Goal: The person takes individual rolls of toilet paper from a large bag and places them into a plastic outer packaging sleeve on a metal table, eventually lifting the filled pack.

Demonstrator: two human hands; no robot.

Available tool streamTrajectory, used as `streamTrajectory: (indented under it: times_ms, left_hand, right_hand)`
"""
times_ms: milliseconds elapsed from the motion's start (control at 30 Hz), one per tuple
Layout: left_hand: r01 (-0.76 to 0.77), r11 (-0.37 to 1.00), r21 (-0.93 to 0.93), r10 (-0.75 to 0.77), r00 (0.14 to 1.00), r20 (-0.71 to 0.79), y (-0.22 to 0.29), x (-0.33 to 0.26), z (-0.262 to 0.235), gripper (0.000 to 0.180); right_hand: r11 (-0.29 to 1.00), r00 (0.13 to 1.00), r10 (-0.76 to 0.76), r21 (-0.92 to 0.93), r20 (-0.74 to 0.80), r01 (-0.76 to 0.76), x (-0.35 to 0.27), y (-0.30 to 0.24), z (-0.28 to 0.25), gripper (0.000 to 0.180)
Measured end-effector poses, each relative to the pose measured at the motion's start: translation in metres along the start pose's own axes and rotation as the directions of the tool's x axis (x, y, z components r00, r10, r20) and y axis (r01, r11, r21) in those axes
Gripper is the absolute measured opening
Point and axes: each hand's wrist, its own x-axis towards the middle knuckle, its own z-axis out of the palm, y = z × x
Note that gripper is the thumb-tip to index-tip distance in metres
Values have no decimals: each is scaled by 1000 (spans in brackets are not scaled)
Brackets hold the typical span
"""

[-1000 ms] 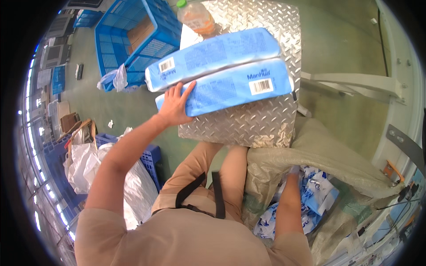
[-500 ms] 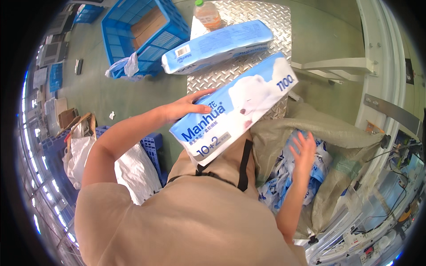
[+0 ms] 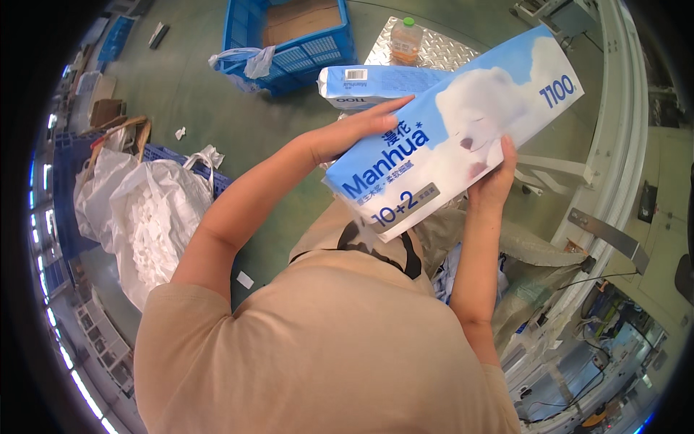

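Note:
Between my two hands is a long blue-and-white toilet paper pack with a sleeping white bear printed on it. It tilts, its right end up and away from me. My left hand grips its upper left edge, thumb on the printed face. From below, my right hand holds the lower right edge, thumb up on the face; its other fingers are hidden behind. Beyond it a second toilet paper pack lies on a patterned metal surface, partly covered by the held one.
A bottle with a green cap stands on the metal surface. At its left is a blue crate. A white bag of scraps sits at my left. To my right are a greenish sack with plastic wrap inside and a white machine frame.
My right hand has come up from over the sack and taken hold of the pack. The pack has moved up and right in view. My view has shifted too.

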Motion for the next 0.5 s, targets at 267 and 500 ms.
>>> streamTrajectory:
  times_ms: [267,500]
  left_hand:
    - [-19,1000,5,19,1000,-3,-29,-34,-44,105]
    - [-42,965,-258,40,999,-14,-19,-37,-42,104]
  right_hand:
    - [999,998,43,-9,-38,-44,19,-17,33,47]
    - [987,999,40,-156,-10,-42,25,-8,35,50]
